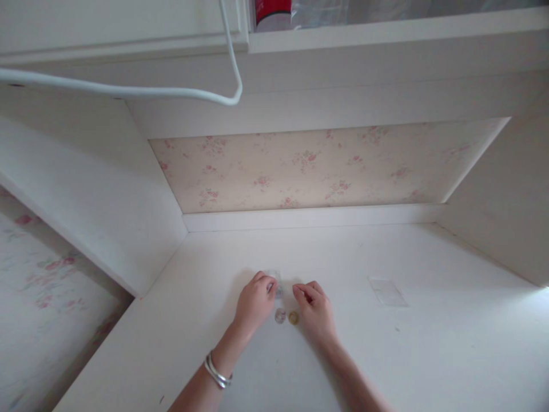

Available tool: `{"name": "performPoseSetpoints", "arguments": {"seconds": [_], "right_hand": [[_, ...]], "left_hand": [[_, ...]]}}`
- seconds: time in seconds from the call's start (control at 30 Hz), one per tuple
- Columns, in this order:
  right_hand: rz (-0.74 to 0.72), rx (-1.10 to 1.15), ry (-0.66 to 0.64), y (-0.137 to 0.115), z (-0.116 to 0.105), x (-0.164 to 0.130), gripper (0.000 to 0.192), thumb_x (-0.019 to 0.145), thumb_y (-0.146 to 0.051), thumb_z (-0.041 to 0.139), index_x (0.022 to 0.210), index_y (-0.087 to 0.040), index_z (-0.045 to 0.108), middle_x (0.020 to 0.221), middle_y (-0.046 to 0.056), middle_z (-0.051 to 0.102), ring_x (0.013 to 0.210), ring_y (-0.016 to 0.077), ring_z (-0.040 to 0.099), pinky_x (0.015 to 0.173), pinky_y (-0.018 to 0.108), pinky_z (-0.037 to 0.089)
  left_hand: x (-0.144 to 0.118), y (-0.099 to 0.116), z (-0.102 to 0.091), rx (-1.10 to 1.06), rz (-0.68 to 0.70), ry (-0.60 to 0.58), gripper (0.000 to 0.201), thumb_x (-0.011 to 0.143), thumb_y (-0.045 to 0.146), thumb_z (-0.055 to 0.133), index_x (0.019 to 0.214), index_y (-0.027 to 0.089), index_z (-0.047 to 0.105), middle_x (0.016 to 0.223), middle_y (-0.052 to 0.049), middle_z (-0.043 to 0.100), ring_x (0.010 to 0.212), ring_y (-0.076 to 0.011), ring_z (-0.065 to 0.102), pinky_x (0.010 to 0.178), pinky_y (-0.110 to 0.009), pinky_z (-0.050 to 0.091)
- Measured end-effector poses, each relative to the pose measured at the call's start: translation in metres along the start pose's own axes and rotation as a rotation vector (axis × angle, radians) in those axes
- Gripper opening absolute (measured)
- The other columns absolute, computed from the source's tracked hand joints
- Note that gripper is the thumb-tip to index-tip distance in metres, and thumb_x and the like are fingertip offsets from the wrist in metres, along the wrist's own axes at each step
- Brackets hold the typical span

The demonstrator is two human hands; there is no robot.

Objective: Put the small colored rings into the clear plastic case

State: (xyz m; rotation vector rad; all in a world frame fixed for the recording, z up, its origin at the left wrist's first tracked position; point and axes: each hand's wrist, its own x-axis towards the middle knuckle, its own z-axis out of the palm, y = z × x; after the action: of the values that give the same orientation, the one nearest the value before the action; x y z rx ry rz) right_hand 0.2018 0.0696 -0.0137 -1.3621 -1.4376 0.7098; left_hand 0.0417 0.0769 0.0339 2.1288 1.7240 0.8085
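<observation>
Two forearms are reaching forward over a white desk (429, 355). Two coins (286, 316) are lying between the hands. The left hand (254, 303) is pinching a clear bag (275, 282); the right hand (315, 309) is curling its fingers closed just beside it.

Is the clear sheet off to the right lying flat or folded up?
Flat: the clear sheet lies spread on the white desk, apart from both hands.

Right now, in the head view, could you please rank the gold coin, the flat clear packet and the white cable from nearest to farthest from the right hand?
1. gold coin, just left of the right hand.
2. flat clear packet, on the desk to its right.
3. white cable, hanging far above, upper left.
</observation>
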Motion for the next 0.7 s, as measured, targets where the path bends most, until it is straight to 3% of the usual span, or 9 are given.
{"name": "performPoseSetpoints", "arguments": {"seconds": [0.1, 0.33, 0.47, 0.7], "right_hand": [[-0.002, -0.004, 0.003, 0.0, 0.0, 0.0, 0.029, 0.086, -0.039, 0.05, 0.08, -0.021, 0.07, 0.075, 0.002, 0.055, 0.065, 0.0139, 0.051, 0.06, 0.027, 0.04], [0.0, -0.007, -0.011, -0.002, -0.001, -0.002, 0.031, 0.086, -0.041, 0.049, 0.081, -0.02, 0.071, 0.076, 0.003, 0.056, 0.065, 0.014, 0.052, 0.06, 0.026, 0.041], [-0.005, -0.01, -0.015, -0.003, -0.002, -0.002, 0.032, 0.086, -0.042, 0.049, 0.081, -0.02, 0.071, 0.076, 0.003, 0.056, 0.065, 0.0141, 0.053, 0.06, 0.027, 0.041], [-0.008, -0.025, -0.034, -0.003, -0.002, -0.002, 0.033, 0.087, -0.042, 0.047, 0.082, -0.02, 0.07, 0.076, 0.003, 0.057, 0.065, 0.0144, 0.053, 0.06, 0.027, 0.042]], "left_hand": [[-0.017, 0.001, -0.008, -0.087, 0.039, -0.021, 0.021, 0.09, 0.027, 0.043, 0.088, 0.021, 0.063, 0.088, -0.003, 0.059, 0.079, -0.0139, 0.059, 0.074, -0.024, 0.044], [-0.05, -0.002, -0.015, -0.056, 0.143, -0.263, 0.022, 0.089, 0.028, 0.047, 0.103, 0.028, 0.064, 0.098, -0.002, 0.059, 0.086, -0.0148, 0.059, 0.077, -0.024, 0.046], [-0.051, -0.007, -0.008, 0.027, 0.171, -0.261, 0.026, 0.09, 0.028, 0.046, 0.108, 0.029, 0.063, 0.097, -0.003, 0.059, 0.084, -0.0163, 0.06, 0.076, -0.026, 0.046], [-0.052, -0.008, -0.008, 0.059, 0.181, -0.235, 0.022, 0.09, 0.031, 0.046, 0.093, 0.026, 0.067, 0.09, -0.003, 0.059, 0.078, -0.0161, 0.059, 0.071, -0.026, 0.045]]}}
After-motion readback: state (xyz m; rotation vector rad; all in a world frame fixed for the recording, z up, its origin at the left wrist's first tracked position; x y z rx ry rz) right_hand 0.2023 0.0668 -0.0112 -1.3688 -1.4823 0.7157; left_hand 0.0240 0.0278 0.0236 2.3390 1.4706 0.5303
